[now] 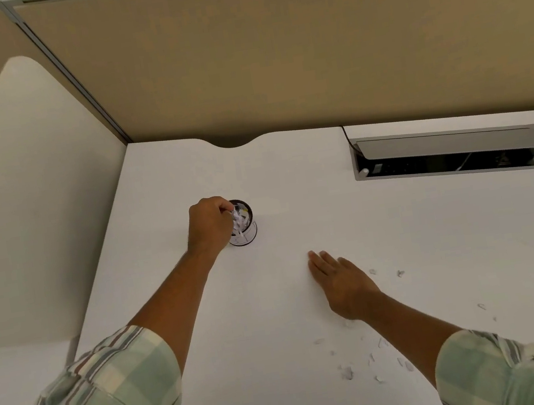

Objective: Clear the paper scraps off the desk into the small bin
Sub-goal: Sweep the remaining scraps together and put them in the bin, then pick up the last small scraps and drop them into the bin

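A small round bin (249, 234) with a dark rim stands on the white desk (290, 181), holding white paper scraps. My left hand (208, 225) is over its left edge, fingers pinched on paper scraps (236, 214) at the bin's mouth. My right hand (341, 283) lies flat on the desk to the right, fingers straight and together, palm down. Several small paper scraps (348, 372) are scattered on the desk near my right forearm, with two more (400, 273) right of the hand.
An open cable tray (452, 153) with a raised grey lid is set into the desk at the back right. A beige partition wall (270, 45) runs behind. A cream divider panel (26, 203) borders the desk's left side.
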